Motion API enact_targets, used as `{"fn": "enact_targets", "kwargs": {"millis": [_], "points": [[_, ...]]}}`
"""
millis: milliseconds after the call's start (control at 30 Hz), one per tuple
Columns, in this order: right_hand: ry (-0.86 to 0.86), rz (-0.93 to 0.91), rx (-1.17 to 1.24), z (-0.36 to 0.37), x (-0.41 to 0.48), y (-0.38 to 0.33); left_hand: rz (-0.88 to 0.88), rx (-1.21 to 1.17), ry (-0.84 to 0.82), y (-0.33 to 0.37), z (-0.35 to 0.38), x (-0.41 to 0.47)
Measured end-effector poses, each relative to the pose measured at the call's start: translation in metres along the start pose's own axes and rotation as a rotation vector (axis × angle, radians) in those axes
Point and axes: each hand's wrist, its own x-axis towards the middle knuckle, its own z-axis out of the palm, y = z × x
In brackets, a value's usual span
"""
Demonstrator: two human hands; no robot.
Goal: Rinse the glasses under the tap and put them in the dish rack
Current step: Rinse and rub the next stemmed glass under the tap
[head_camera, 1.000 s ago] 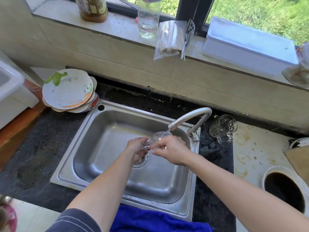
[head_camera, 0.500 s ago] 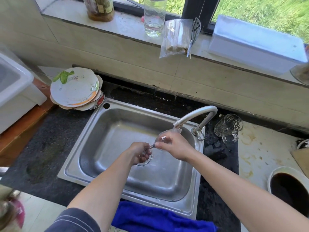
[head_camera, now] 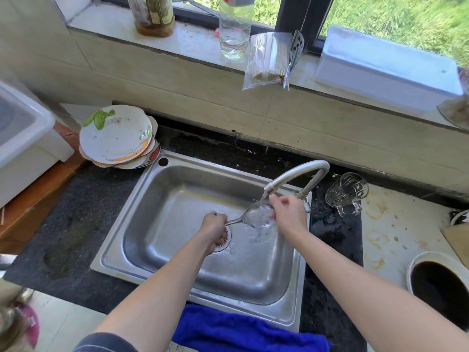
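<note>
A clear stemmed glass [head_camera: 257, 216] lies tilted on its side over the steel sink [head_camera: 177, 189], its bowl right under the spout of the tap [head_camera: 297, 175]. Water splashes in the bowl and on the sink floor. My left hand [head_camera: 214, 228] grips the stem and foot low over the drain. My right hand [head_camera: 289, 214] is on the rim of the bowl, fingers pinched at its upper edge. A second clear glass mug [head_camera: 346, 193] lies on its side on the counter right of the tap. No dish rack can be seen.
A stack of dirty plates [head_camera: 116, 137] sits left of the sink's back corner. A white tub [head_camera: 22, 138] stands far left. A blue cloth [head_camera: 243, 329] hangs at the sink's front edge. A dark round pot [head_camera: 441, 285] sits at right. Bottles and a white box line the windowsill.
The glass has swung from upright between both hands to lying tilted, its bowl raised to the tap spout. My left hand slid down to the stem; water now runs.
</note>
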Motion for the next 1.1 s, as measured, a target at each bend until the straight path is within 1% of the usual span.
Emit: {"fn": "enact_targets", "kwargs": {"millis": [33,100,167,200,233,300,333,367,433,500,567,633,667,767,800,833,900,933,967,1033,1067,1100], "points": [[0.019,0.027,0.011,0.000,0.000,0.001,0.055,0.032,0.033,0.002,0.001,-0.001],[-0.050,-0.039,-0.076,0.005,-0.002,0.005,0.159,0.082,0.092,0.007,0.001,-0.003],[-0.099,-0.129,-0.214,0.007,-0.003,0.010,0.211,0.039,0.115,0.013,-0.001,-0.005],[-0.114,-0.134,-0.226,0.005,-0.003,0.008,0.210,-0.019,0.101,0.017,-0.003,-0.006],[-0.147,-0.081,-0.154,0.001,-0.003,0.005,0.205,-0.081,0.074,0.019,-0.003,-0.007],[-0.247,0.105,0.148,-0.009,-0.009,-0.006,0.195,-0.171,0.017,0.024,0.002,-0.009],[-0.271,0.132,0.239,-0.013,-0.011,-0.010,0.186,-0.188,0.002,0.025,0.008,-0.010],[-0.250,0.075,0.238,-0.019,-0.017,-0.013,0.169,-0.202,-0.011,0.025,0.016,-0.011],[-0.145,-0.136,0.098,-0.030,-0.027,-0.015,0.101,-0.217,-0.031,0.025,0.036,-0.015],[-0.098,-0.309,-0.031,-0.041,-0.034,-0.009,0.015,-0.262,-0.071,0.025,0.056,-0.021],[-0.120,-0.359,-0.058,-0.052,-0.038,-0.004,-0.026,-0.317,-0.116,0.027,0.072,-0.025],[-0.153,-0.330,-0.022,-0.063,-0.038,-0.001,-0.015,-0.304,-0.127,0.031,0.079,-0.028],[-0.161,-0.283,0.017,-0.067,-0.036,0.002,-0.013,-0.281,-0.128,0.032,0.079,-0.029],[-0.187,-0.061,0.218,-0.068,-0.028,0.010,-0.016,-0.137,-0.110,0.039,0.072,-0.030],[-0.174,-0.005,0.244,-0.064,-0.024,0.012,0.002,-0.091,-0.099,0.042,0.069,-0.031],[-0.141,0.030,0.223,-0.059,-0.020,0.013,0.036,-0.053,-0.074,0.045,0.066,-0.033],[-0.023,0.046,0.068,-0.047,-0.013,0.010,0.141,0.036,0.010,0.048,0.063,-0.039],[0.037,0.015,-0.055,-0.039,-0.011,0.009,0.195,0.079,0.065,0.049,0.061,-0.042],[0.072,-0.061,-0.201,-0.031,-0.012,0.006,0.246,0.107,0.120,0.049,0.058,-0.045],[0.070,-0.265,-0.415,-0.019,-0.013,-0.004,0.335,0.146,0.217,0.048,0.046,-0.049],[0.033,-0.317,-0.452,-0.015,-0.011,-0.007,0.368,0.190,0.256,0.048,0.038,-0.052],[-0.008,-0.316,-0.464,-0.014,-0.008,-0.010,0.399,0.256,0.286,0.048,0.031,-0.056]]}}
